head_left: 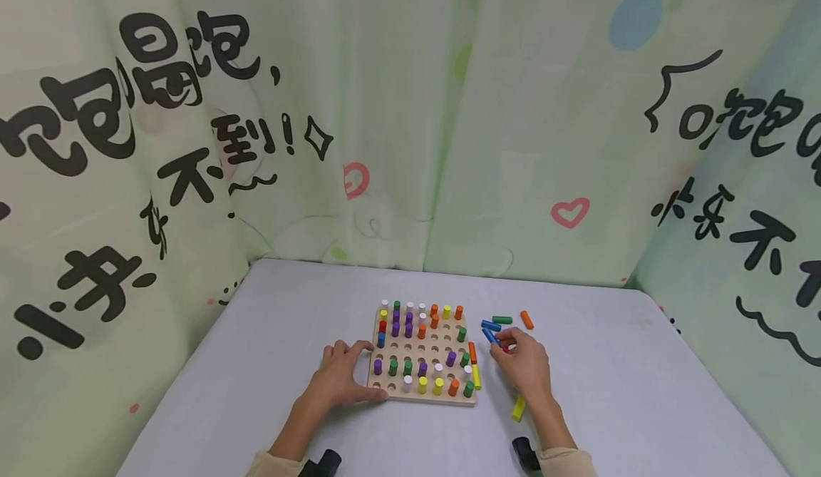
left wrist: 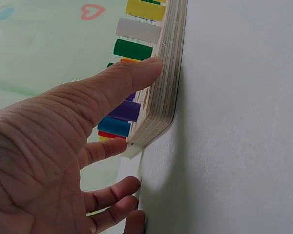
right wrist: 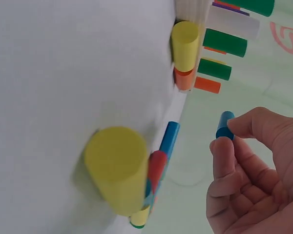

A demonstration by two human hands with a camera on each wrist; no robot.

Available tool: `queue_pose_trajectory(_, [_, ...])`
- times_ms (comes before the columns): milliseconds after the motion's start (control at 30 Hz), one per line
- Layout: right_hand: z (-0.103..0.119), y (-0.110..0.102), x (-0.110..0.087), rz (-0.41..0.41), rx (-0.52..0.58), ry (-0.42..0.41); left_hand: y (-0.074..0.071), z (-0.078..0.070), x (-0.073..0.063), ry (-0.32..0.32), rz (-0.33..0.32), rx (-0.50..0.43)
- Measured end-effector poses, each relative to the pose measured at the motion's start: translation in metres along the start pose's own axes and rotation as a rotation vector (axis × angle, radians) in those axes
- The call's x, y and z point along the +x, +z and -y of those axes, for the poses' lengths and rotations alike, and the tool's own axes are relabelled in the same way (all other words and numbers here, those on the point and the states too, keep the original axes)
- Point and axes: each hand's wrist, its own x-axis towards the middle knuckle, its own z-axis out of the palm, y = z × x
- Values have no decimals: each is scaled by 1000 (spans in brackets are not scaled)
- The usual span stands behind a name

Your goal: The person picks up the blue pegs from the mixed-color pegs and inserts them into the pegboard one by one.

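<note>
A wooden pegboard (head_left: 436,400) lies on the table, with upright pegs in several colours standing in its rows of holes. My left hand (head_left: 338,377) is at its near left corner: the thumb rests on the near edge and the index finger touches the left side, the other fingers spread. To the right of the board, my right hand (head_left: 527,366) pinches a blue peg (right wrist: 226,122) between thumb and fingertips. In the right wrist view this peg shows raised in front of the curtain, apart from the board.
Loose pegs lie right of the board: a green peg (head_left: 502,319), an orange peg (head_left: 527,319), another blue peg (head_left: 491,325) and a yellow peg (head_left: 518,408) by the right wrist. An orange and a yellow peg (head_left: 477,377) lie along its right edge. A printed curtain (head_left: 500,142) surrounds the table.
</note>
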Motion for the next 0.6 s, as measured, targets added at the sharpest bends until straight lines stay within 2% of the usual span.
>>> queue_pose_trajectory(400, [24, -3, -5, -29, 129, -65, 3, 2, 2, -8, 3, -2])
queue_pose_trajectory(600, [35, -1, -10, 1, 200, -77, 4, 2, 3, -3, 3, -2])
